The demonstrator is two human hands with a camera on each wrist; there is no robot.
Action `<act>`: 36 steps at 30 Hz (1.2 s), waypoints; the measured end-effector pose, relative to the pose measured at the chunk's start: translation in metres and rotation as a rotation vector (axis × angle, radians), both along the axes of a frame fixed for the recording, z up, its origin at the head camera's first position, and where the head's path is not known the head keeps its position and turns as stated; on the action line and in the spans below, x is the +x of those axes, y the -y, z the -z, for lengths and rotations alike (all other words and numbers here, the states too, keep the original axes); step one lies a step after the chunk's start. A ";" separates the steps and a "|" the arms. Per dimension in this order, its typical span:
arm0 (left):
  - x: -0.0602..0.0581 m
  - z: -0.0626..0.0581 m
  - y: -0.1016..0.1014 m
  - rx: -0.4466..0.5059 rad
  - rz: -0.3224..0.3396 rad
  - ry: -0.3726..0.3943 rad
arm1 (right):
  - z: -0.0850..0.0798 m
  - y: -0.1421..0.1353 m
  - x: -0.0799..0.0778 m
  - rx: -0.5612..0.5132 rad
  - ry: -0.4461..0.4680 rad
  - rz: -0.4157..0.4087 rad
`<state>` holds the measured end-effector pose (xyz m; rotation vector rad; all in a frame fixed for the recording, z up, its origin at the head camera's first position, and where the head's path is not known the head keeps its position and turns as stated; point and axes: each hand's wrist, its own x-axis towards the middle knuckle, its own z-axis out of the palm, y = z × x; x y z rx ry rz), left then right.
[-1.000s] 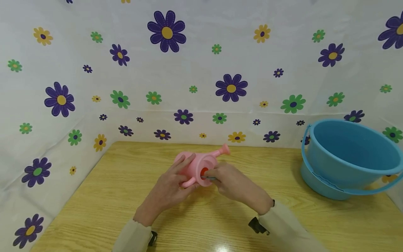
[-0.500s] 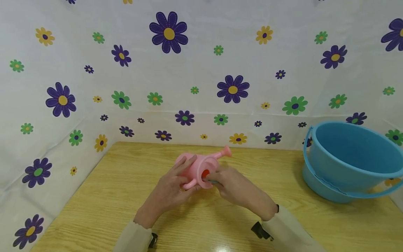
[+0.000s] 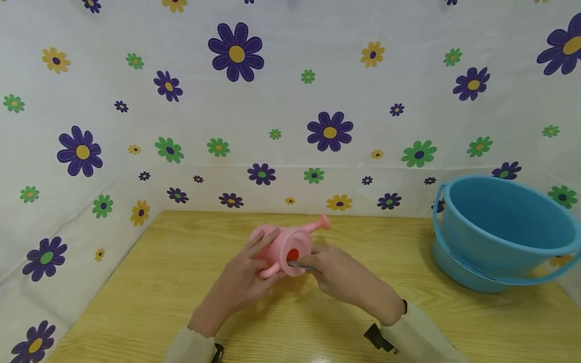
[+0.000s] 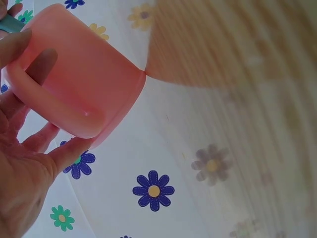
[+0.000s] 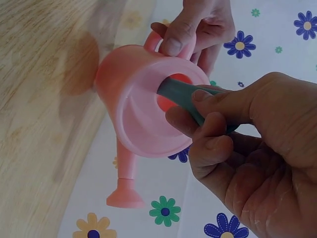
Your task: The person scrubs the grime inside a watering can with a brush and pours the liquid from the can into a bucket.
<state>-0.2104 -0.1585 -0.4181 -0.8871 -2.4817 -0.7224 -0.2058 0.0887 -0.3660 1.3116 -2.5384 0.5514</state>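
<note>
A pink watering can (image 3: 278, 248) is tilted over the wooden table, its open top turned toward my right hand. My left hand (image 3: 240, 282) grips it by the curved handle (image 4: 54, 106) and the body. In the right wrist view, the left thumb presses on that handle. My right hand (image 3: 345, 277) pinches a smooth teal tool (image 5: 182, 94) between thumb and fingers. The tool's far end goes inside the can's opening and is hidden, so its kind is unclear. An orange-red patch (image 5: 166, 103) shows within the opening. The spout (image 3: 317, 223) points to the back right.
A large blue bucket (image 3: 481, 272) with its handle hanging down stands at the right of the wooden table (image 3: 150, 282). White cloth with printed flowers (image 3: 277, 101) hangs behind and to the left of the table.
The right hand pushes slightly inward at half a second ago, then draws back, showing more of the teal tool. The left hand keeps its grip on the watering can. The head view shifts slightly.
</note>
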 end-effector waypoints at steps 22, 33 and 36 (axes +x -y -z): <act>0.002 0.001 0.001 0.011 -0.001 0.009 | -0.003 0.003 -0.001 0.030 0.012 0.014; 0.002 0.001 0.001 0.007 -0.007 0.014 | 0.010 0.011 -0.010 0.053 -0.072 0.036; 0.001 0.002 0.002 0.012 -0.004 0.005 | 0.012 0.012 -0.009 0.060 -0.081 0.053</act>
